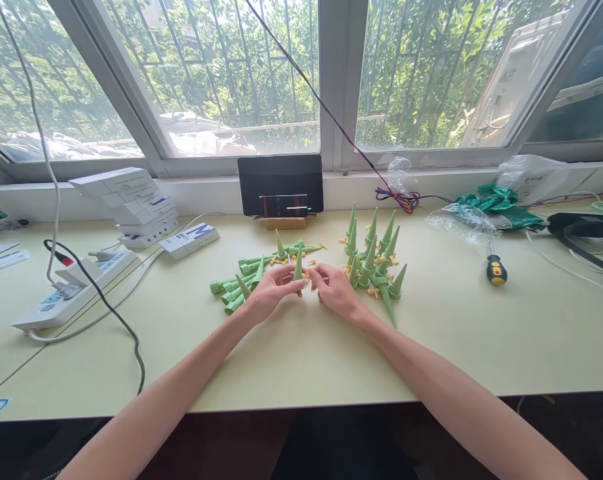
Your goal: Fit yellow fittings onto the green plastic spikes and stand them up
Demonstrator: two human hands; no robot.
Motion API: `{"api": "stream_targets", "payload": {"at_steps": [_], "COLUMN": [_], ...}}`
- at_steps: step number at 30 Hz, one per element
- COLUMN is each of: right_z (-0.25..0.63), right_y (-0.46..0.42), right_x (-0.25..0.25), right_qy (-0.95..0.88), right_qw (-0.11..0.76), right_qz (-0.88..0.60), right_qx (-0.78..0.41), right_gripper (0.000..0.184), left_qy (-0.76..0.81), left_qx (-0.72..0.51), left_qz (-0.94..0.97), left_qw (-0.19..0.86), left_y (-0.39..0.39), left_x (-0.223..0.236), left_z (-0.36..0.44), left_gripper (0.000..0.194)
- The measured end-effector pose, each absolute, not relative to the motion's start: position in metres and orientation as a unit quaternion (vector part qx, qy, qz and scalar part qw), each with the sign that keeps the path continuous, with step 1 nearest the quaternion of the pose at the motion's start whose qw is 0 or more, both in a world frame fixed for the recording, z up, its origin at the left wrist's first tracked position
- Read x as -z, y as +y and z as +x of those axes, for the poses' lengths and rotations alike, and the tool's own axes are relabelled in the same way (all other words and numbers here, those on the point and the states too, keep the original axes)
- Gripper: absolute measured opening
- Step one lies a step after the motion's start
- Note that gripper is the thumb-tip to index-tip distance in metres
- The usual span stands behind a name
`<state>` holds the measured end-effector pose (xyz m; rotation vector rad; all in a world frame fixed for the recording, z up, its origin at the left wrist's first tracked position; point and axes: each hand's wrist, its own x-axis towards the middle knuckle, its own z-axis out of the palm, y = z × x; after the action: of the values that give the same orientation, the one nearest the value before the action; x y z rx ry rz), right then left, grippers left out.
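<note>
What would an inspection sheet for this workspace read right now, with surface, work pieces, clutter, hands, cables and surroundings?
Surface: pale table, stickers at the front corners.
Work pieces: left cones, several lying flat; right cones, mostly tip-up; small yellow pieces among them.
Clutter: stacked boxes left; screwdriver and green plastic right.
Hands: left hand holds an upright green cone; right hand close beside it, grip unclear.
Cables: black cable by the power strip; coiled red-blue wires at the back.
Surroundings: windows behind, foliage outside.
</note>
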<state>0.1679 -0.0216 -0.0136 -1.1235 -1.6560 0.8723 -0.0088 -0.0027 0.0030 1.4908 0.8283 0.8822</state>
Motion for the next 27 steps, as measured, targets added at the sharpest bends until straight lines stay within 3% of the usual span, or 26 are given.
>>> {"api": "stream_targets", "payload": {"at_steps": [6, 27], "right_z": [0.1689, 0.1691], "right_y": [-0.0204, -0.0199], "right_x": [0.0182, 0.0208], "right_qy": [-0.677, -0.682], "right_qw": [0.467, 0.469], "right_qz": [-0.427, -0.408], "right_qx": [-0.375, -0.385], "right_gripper": [0.029, 0.028], "left_qy": [0.364, 0.379], "left_qx": [-0.389, -0.353], "left_qz": [0.618, 0.628], "left_qw": [0.578, 0.581], "left_y": [-0.0006, 0.0009], "left_x": [-0.0003, -0.0041], "left_z": [-0.0106, -0.0152], "left_gripper": [0.036, 0.030]}}
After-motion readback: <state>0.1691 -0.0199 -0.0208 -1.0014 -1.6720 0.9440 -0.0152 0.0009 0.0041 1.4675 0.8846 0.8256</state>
